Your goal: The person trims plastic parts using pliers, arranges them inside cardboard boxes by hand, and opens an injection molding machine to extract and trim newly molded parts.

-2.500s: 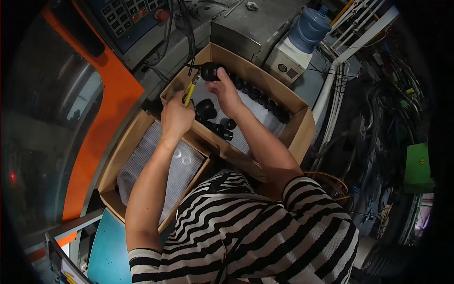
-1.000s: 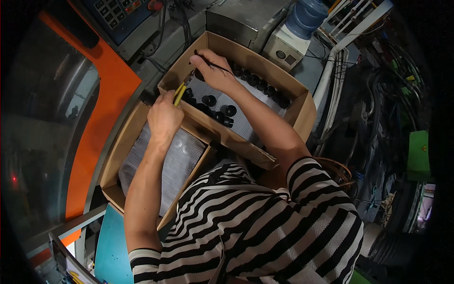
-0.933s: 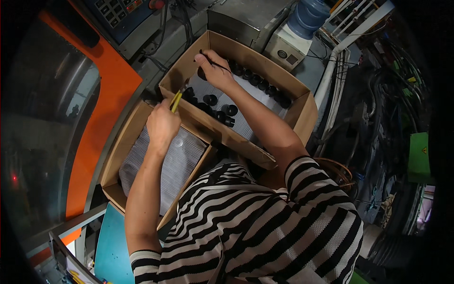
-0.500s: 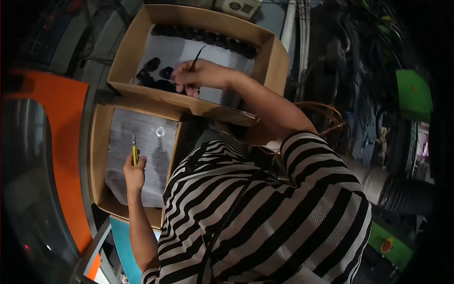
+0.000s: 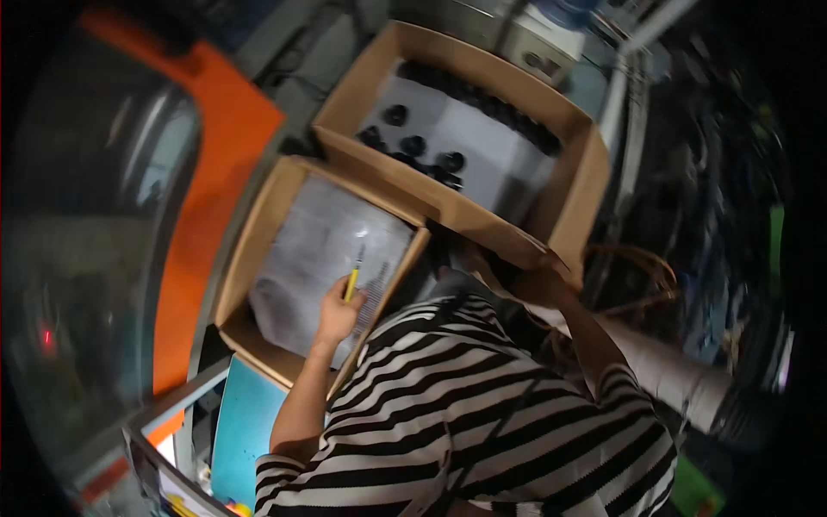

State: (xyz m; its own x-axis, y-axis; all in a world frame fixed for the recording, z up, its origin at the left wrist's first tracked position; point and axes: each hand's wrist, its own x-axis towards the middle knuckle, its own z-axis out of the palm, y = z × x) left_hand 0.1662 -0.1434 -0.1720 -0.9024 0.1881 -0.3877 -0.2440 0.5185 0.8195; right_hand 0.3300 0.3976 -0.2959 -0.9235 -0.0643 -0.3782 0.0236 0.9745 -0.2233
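My left hand (image 5: 339, 314) is closed around a slim tool that looks like nippers, with a yellow handle (image 5: 351, 283) and a thin metal tip. It is over the lower carton (image 5: 234, 289), which has a grey ribbed sheet (image 5: 301, 250) inside. At the near right corner of the upper carton (image 5: 575, 202), my right hand (image 5: 544, 286) hangs low; its fingers are dark and blurred, and anything in them is hidden. Several small round black parts (image 5: 413, 145) lie in the upper carton on a pale sheet, with a row of them (image 5: 487, 103) along its far wall.
An orange machine panel (image 5: 202, 250) with a clear window stands at the left. A teal surface (image 5: 245, 422) lies below the lower carton. At the right are a pale thick hose (image 5: 663, 366), brown cables (image 5: 642, 276) and dark clutter. A pale box-like device (image 5: 543, 47) stands behind the upper carton.
My right hand has left the upper carton's inside, where a thin dark strip stuck up from it, and dropped to the near right corner. Black parts show where it was. The view has turned.
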